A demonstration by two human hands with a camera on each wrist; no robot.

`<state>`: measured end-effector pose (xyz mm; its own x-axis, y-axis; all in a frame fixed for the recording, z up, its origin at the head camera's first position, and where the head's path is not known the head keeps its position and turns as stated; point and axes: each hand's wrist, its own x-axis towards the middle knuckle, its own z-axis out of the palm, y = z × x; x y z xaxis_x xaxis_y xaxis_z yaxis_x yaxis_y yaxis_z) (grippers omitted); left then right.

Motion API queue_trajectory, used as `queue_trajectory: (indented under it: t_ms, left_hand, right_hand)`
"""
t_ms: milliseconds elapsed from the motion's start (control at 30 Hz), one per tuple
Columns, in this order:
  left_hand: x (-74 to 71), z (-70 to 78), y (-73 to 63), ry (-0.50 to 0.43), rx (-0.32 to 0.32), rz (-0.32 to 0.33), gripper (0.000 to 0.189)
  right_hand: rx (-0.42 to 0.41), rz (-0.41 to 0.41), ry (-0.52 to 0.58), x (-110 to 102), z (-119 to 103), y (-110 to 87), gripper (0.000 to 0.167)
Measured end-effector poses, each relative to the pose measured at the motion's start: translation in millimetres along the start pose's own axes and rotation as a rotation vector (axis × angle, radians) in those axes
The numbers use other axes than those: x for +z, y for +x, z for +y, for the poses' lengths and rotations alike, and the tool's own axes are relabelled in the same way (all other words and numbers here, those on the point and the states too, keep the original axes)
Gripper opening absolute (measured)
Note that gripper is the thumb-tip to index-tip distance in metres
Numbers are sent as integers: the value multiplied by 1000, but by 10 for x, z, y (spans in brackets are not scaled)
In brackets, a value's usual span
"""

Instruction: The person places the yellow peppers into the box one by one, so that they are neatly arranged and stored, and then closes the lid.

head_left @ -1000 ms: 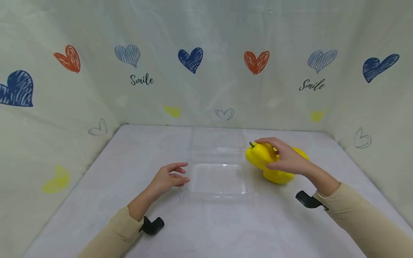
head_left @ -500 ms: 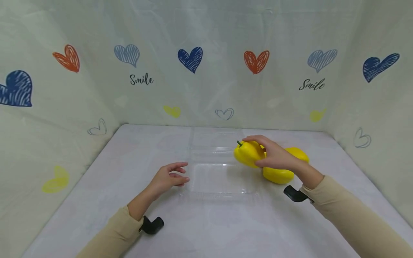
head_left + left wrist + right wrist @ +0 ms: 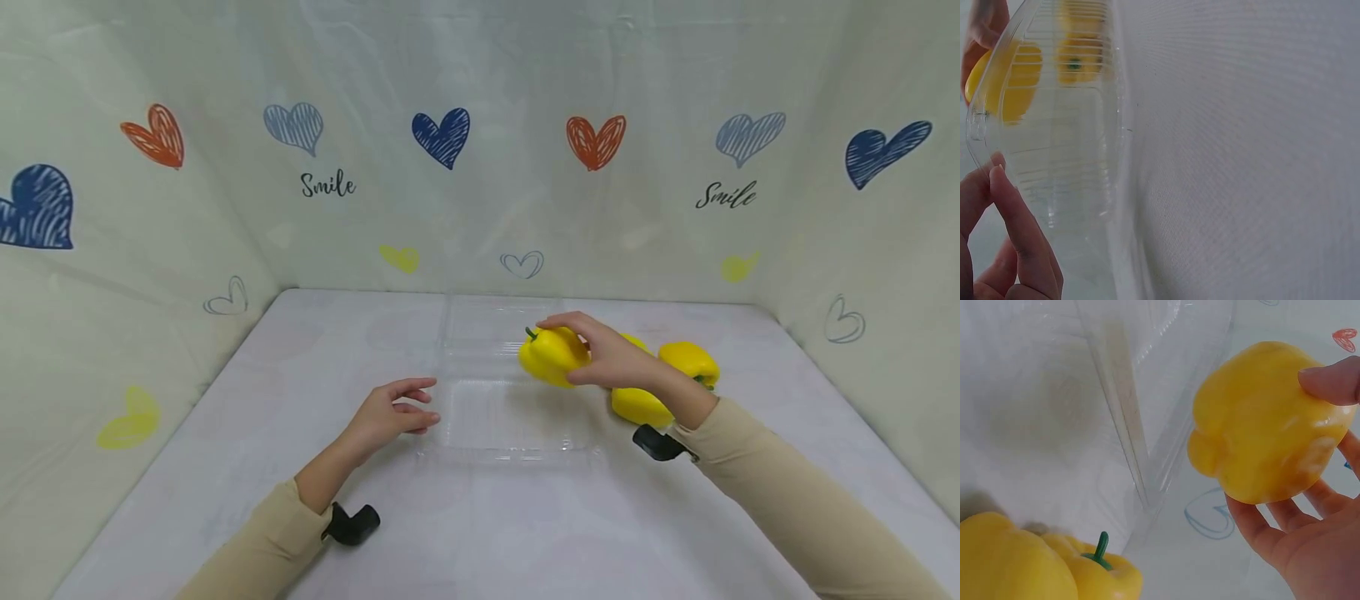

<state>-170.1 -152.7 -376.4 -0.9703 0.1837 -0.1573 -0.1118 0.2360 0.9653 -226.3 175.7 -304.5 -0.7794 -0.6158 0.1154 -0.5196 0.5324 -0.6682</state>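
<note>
My right hand (image 3: pixel 611 354) grips a yellow bell pepper (image 3: pixel 553 357) with a green stem, thumb on one side and fingers round the other. It holds the pepper above the right part of an open clear plastic clamshell box (image 3: pixel 487 417). In the right wrist view the pepper's lobed end (image 3: pixel 1260 425) faces the camera. My left hand (image 3: pixel 382 421) is at the box's left edge, thumb and forefinger apart in the head view. The left wrist view has its fingertips (image 3: pixel 999 178) right at the clear rim (image 3: pixel 979 128).
More yellow bell peppers lie right of the box, one nearer (image 3: pixel 641 407) and another farther right (image 3: pixel 688 362), partly behind the right arm. The hinged lid (image 3: pixel 506 325) lies toward the back of the white table (image 3: pixel 337 333). A heart-printed curtain (image 3: pixel 480 208) encloses the table.
My right hand has carried the held pepper leftward, from beside the other peppers to over the box. More of the peppers on the table now shows. The left hand has stayed put.
</note>
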Motion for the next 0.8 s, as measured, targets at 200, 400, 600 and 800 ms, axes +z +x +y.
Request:
queue_trajectory:
  t_ms: [200, 400, 600, 800]
  left_hand:
    - [1, -10, 11, 8, -1, 4, 60]
    - [-1, -8, 9, 11, 2, 3, 60]
    - [6, 9, 10, 23, -12, 12, 60]
    - [9, 15, 23, 39, -35, 26, 61]
  right_hand:
    - [-20, -28, 2, 51, -17, 81, 69]
    - [-23, -87, 18, 87, -42, 173, 68]
    - [-26, -141, 9, 134, -97, 294, 69]
    - [-62, -167, -26, 200, -133, 437, 67]
